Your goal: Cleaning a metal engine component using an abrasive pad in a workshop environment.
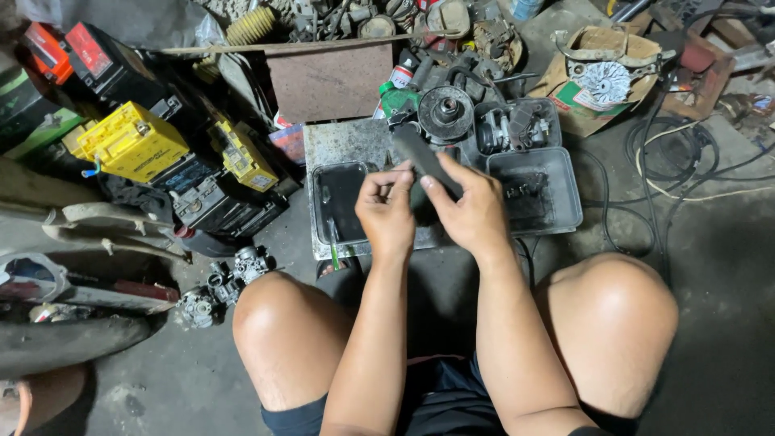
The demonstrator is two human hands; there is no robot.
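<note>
hands together over the grey trays (565,218): left hand (386,211) and right hand (472,211) both pinch one dark flat strip (426,161) that angles up beyond their fingertips.

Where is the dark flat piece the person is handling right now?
In the head view, the dark flat piece sits centre frame, pinched between the left hand and right hand, above the grey tray and the knees.

both hands (428,211) raised together, fingers curled in a pinch, forearms converging
</note>
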